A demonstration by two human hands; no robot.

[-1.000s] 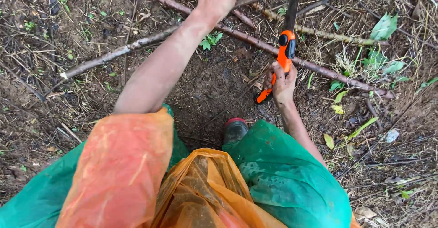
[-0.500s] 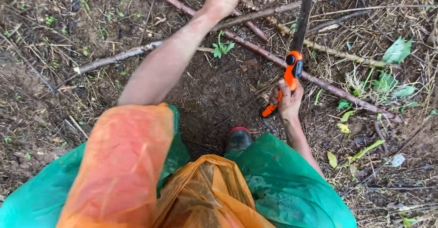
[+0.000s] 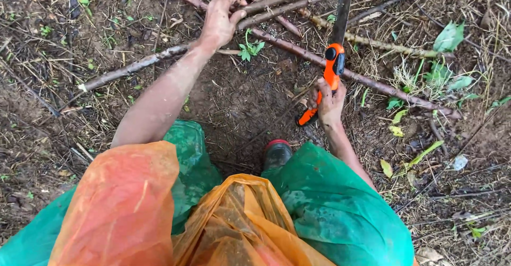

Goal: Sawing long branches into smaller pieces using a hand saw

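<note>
The orange handle [image 3: 326,85] of a folding saw [image 3: 332,58] is enclosed by the right hand [image 3: 330,102], with the fingers wrapped fully round the lower part of the grip. The butt end of the handle projects below the hand toward the lower left. The dark blade [image 3: 343,8] is extended upward from the black pivot and is cut off by the top edge of the view. The blade is laid across a long reddish stick [image 3: 372,80], which runs diagonally from upper left to lower right over the soil.

A second, thinner branch [image 3: 277,1] is gripped by the left hand [image 3: 219,21], with the fingers curled over it from above. This branch is directed toward the upper right and is seen to pass near the blade. Whether contact is made between the two cannot be determined.

A grey stick [image 3: 128,69] is positioned under the left forearm and extends to the lower left. Small green seedlings [image 3: 250,49] are located between the two hands on the bare dark earth [image 3: 239,106].

A boot toe [image 3: 277,151] with a red rim is shown below the saw. Green plastic sheeting [image 3: 340,213] is worn over the legs, and orange plastic [image 3: 122,207] is draped over the near foreground. Fallen leaves [image 3: 450,37] and dry twigs are scattered to the right.
</note>
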